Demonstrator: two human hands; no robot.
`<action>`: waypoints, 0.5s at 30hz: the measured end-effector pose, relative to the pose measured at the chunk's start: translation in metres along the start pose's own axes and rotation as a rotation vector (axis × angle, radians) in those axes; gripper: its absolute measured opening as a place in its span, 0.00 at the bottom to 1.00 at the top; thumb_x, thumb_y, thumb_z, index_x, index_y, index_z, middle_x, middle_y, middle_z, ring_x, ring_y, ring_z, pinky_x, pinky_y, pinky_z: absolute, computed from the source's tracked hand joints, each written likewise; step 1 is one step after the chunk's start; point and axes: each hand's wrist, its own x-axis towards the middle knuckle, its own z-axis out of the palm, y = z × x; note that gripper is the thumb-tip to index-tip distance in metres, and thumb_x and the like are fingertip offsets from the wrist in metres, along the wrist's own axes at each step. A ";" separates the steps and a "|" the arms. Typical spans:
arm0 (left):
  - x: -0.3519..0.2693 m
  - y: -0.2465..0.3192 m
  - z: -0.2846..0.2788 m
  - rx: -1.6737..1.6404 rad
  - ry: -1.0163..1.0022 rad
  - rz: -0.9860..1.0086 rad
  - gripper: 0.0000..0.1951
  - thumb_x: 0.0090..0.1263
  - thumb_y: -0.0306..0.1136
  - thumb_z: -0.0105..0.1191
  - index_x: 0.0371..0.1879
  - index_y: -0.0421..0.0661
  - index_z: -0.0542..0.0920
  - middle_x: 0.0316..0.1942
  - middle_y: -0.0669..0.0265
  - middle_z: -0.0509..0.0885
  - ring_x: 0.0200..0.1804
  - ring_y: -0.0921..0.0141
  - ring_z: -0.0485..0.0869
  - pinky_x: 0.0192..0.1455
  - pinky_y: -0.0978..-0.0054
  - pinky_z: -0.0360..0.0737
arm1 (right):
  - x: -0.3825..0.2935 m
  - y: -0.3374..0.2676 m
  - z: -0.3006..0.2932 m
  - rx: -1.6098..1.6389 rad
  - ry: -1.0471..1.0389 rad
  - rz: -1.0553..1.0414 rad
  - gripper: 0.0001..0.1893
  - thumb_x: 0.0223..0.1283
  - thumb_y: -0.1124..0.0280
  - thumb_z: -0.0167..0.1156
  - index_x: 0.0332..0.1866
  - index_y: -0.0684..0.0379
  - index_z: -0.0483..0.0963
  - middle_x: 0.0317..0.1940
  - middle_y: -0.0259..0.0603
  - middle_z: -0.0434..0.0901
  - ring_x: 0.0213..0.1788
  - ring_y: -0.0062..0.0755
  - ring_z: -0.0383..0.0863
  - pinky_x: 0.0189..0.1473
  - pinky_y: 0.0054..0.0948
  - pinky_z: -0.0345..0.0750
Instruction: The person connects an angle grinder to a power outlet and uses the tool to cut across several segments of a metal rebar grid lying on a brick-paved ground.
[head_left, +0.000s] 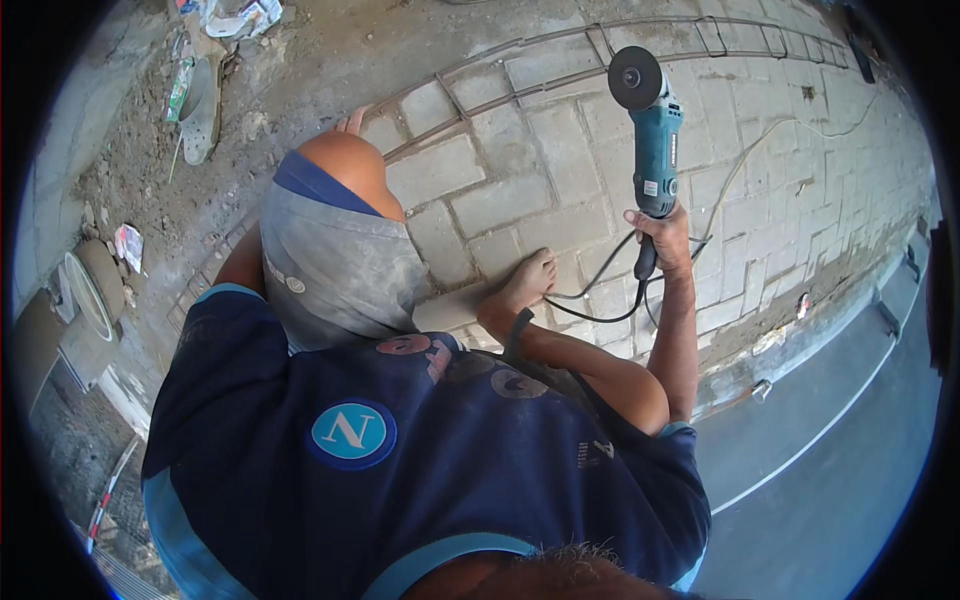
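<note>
In my right hand (664, 232) is a teal angle grinder (656, 154), gripped at the rear of its body near the cord. Its dark cutting disc (635, 77) points away from me and overlaps a long steel rebar cage (517, 94) in the picture; whether they touch is unclear. The cage's thin bars and cross ties lie over the paving blocks. Only some fingers of my left hand (352, 121) show past my raised knee, close to the cage's bars. The rest of that hand is hidden, so its hold cannot be made out.
A black power cord (600, 319) loops beside my bare foot, and a pale cable (750, 154) runs across the paving (525, 199). At left, a clog shoe (201, 112) lies on dirt near a tipped bucket (94, 289). A grey ledge (817, 442) borders the right side.
</note>
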 end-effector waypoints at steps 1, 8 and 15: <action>-0.002 -0.006 0.002 0.023 -0.007 -0.020 0.61 0.51 0.36 0.77 0.81 0.42 0.45 0.78 0.48 0.58 0.79 0.50 0.59 0.82 0.59 0.58 | -0.005 0.001 -0.005 0.043 0.008 -0.010 0.23 0.44 0.72 0.80 0.40 0.62 0.72 0.23 0.32 0.77 0.20 0.20 0.74 0.23 0.24 0.73; -0.025 -0.070 0.022 0.170 -0.027 -0.170 0.62 0.51 0.35 0.77 0.81 0.42 0.45 0.78 0.48 0.59 0.79 0.50 0.59 0.81 0.59 0.59 | -0.023 0.015 -0.034 0.290 0.148 -0.061 0.24 0.56 0.56 0.76 0.43 0.62 0.73 0.22 0.33 0.75 0.17 0.23 0.75 0.19 0.24 0.73; 0.002 -0.117 0.027 0.216 -0.025 -0.204 0.62 0.50 0.35 0.77 0.81 0.41 0.45 0.78 0.47 0.59 0.79 0.50 0.59 0.81 0.59 0.59 | -0.017 0.006 -0.051 0.470 0.214 -0.111 0.26 0.59 0.53 0.74 0.50 0.61 0.74 0.27 0.31 0.73 0.18 0.22 0.74 0.19 0.25 0.75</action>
